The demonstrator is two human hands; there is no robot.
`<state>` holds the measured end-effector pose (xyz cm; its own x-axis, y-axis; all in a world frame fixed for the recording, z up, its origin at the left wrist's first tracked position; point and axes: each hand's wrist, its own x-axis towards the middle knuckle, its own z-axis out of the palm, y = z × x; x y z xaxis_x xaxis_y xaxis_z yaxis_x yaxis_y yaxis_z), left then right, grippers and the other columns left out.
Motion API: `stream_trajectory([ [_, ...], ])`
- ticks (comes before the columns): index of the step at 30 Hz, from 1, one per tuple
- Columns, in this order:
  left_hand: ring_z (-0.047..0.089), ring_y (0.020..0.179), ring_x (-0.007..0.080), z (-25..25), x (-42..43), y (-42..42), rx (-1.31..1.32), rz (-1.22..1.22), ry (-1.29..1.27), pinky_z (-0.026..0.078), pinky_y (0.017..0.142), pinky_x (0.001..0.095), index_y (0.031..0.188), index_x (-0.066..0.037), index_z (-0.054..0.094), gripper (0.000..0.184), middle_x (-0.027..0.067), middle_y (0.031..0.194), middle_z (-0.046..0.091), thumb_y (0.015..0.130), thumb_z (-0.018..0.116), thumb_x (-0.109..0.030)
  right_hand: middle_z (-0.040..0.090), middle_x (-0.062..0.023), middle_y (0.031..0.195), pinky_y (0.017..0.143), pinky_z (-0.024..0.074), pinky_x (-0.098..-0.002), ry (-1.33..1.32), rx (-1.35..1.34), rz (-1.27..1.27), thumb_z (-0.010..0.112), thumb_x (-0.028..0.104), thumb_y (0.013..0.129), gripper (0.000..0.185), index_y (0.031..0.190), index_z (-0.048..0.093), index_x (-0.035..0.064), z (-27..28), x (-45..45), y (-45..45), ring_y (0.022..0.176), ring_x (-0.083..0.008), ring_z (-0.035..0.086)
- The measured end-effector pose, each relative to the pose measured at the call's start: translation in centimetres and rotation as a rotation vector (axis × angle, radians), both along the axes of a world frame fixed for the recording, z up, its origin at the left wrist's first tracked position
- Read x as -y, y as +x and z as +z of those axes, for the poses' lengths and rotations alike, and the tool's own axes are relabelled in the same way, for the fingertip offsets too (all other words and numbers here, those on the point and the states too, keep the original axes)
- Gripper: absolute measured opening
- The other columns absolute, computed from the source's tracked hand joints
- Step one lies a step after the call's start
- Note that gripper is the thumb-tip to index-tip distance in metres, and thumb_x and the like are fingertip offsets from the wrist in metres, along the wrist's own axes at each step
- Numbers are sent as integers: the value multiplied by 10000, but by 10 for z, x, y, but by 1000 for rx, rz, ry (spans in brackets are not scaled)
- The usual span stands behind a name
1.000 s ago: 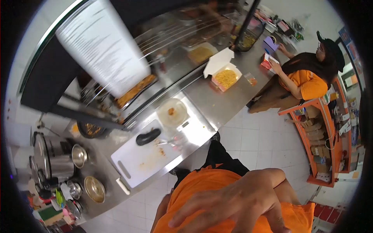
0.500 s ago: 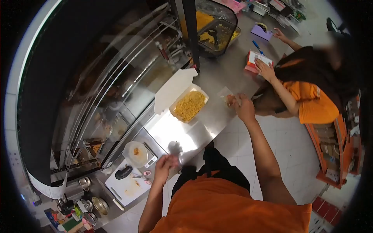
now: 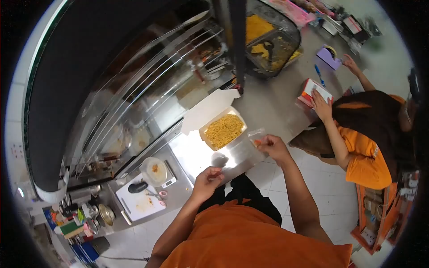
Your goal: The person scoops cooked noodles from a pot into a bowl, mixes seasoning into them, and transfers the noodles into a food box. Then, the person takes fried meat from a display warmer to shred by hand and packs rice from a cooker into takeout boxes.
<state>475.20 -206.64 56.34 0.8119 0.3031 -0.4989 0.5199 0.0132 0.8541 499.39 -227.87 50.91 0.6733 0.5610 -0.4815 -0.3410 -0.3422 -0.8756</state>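
- The right hand (image 3: pixel 273 148) is pinching a small clear packet (image 3: pixel 256 133) near the front edge of the counter (image 3: pixel 272 105), thumb and fingertips together; this light grip is probably keeping the thin plastic from slipping.
- The left hand (image 3: pixel 208 182) is hovering by the same edge, fingers curling inward and thumb close to them, leaving little gap; whether anything is sitting between them, I cannot tell.
- The open box (image 3: pixel 206 112) is standing between the hands and the counter's back edge, its lid leaning toward the display case (image 3: pixel 156 91), likely so that the flap is staying clear of the hands.
- A co-worker's hand (image 3: pixel 319 105) is resting on a red-and-white box (image 3: pixel 308 94) farther along the counter, perhaps steadying it.
- The packet is looking filmy and creased, with something orange showing beside the fingertips, which are hiding part of it.
- Yellow noodles (image 3: pixel 223 131) are filling the open box, heaping loosely inside its pale walls.
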Motion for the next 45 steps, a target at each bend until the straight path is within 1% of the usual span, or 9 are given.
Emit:
stream_trajectory([
  [6,600,1016,122,28,6,16,264,221,-328,469,924,283,1125,-22,605,163,40,1085,652,966,608,-57,631,20,875,749,457,-249,437,-370,275,722,140,889,194,1041,644,48,56,-45,-91,794,-80,551],
  [9,606,952,115,26,-9,-14,340,252,-277,472,889,272,1062,-21,609,97,23,1012,651,967,587,-21,638,5,982,775,462,-259,455,-117,340,697,145,912,216,1082,608,46,75,-78,-116,878,-93,572],
  [12,663,892,164,52,-26,-43,357,98,239,510,804,314,971,-14,643,40,72,921,692,937,625,-26,663,-43,937,745,489,-284,385,223,307,688,105,897,197,1067,623,31,102,-97,-122,849,-145,615],
  [14,686,855,242,66,-35,-65,323,57,339,519,767,336,998,-31,664,92,115,908,706,909,648,-16,675,-116,883,689,513,-316,296,559,669,680,90,881,190,1053,643,17,119,-105,-123,786,-215,651],
  [25,677,737,252,44,-106,-235,571,164,592,532,673,344,959,2,630,75,142,829,667,889,647,-18,636,-127,760,618,510,-322,275,607,793,653,76,870,88,875,648,-12,123,-202,-297,672,-224,638],
  [28,680,728,141,11,-131,-303,200,429,170,547,652,298,966,16,653,142,119,836,699,972,603,-117,627,-34,699,562,451,-264,135,301,617,658,48,839,67,805,635,-4,82,-241,-368,606,-80,541],
  [31,698,789,143,2,-167,-366,219,509,-356,568,673,275,975,32,668,224,97,875,710,1012,554,-158,634,-52,697,568,467,-279,139,565,603,661,61,838,97,798,624,-19,54,-283,-450,602,-101,563],
  [37,702,836,167,9,-209,-429,179,534,-452,576,772,272,989,8,666,210,89,931,704,999,592,-188,653,-65,700,570,485,-291,-9,610,630,717,107,837,146,809,638,-13,59,-326,-522,607,-120,594],
  [45,663,837,144,-1,-243,-463,260,532,-543,548,734,254,963,-35,595,148,62,900,653,1016,545,-164,657,-69,783,583,480,-246,128,-364,465,648,45,904,73,907,666,-26,65,-357,-544,685,-133,608],
])
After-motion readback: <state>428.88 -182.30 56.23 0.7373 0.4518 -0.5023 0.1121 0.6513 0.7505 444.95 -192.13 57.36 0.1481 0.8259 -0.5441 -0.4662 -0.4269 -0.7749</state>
